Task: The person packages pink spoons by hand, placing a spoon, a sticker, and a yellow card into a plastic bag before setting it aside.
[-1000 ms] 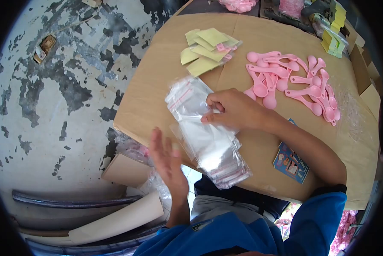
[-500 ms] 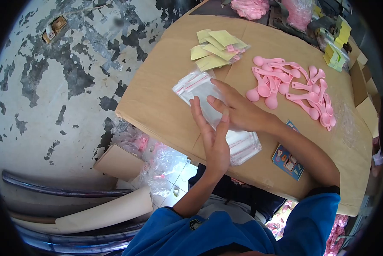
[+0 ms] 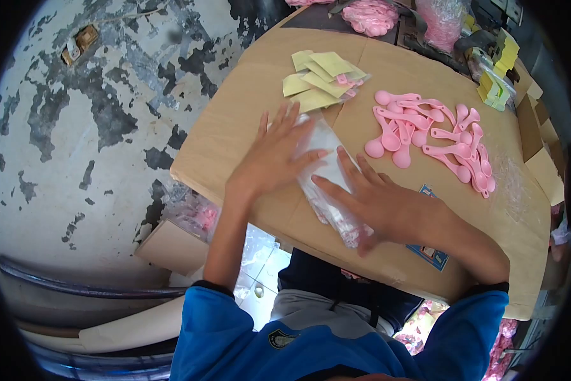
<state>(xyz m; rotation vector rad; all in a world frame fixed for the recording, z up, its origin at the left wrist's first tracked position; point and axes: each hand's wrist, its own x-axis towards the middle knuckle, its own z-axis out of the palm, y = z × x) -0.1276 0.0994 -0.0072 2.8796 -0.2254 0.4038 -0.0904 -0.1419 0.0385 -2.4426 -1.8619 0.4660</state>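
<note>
The left hand (image 3: 274, 157) has swung up to mid-frame; it and the right hand (image 3: 387, 206), both spread flat, press the clear zip-bag stack (image 3: 330, 170), probably squaring it.

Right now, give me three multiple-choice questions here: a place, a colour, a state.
1. Where do the pink spoons lie? A on the cardboard, beside the clear bags; B on the floor; C in a box.
2. The sleeves are: A red; B blue; C white.
3. The left hand and right hand are: A fists; B holding spoons; C spread flat on the bags.
A: the spoons rest on the cardboard. B: both sleeves show blue. C: the fingers are splayed over the bags.
</note>
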